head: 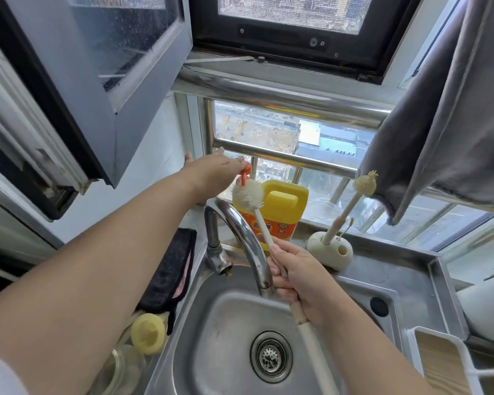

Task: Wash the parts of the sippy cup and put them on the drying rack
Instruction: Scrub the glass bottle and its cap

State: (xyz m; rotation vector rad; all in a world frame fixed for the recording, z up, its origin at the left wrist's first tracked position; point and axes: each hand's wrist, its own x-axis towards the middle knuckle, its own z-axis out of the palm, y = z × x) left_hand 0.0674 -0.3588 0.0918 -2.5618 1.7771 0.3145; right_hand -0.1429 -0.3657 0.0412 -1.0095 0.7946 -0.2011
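Steel desk (405, 269) with sink (211, 352) set in it. Cream brush holder (330, 253) behind the basin, right of the tap (240, 240); yellow detergent bottle (277, 212) at the back edge. Black cloth (173, 269) on left rim. Yellow cup part (148, 333) and clear glass piece (123, 369) lower left. White tray (439, 363) lower right.

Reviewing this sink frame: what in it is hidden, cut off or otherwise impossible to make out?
Head view only:
- Soap bottle pump: the left hand covers its top, so contact is unclear.
- Bottle label: behind the brush held by the right hand and the faucet; print too small.
- Yellow cup part and clear cup: partly behind the left forearm.
- White tray: cut off by the bottom-right edge.
- Water flow: cannot tell.
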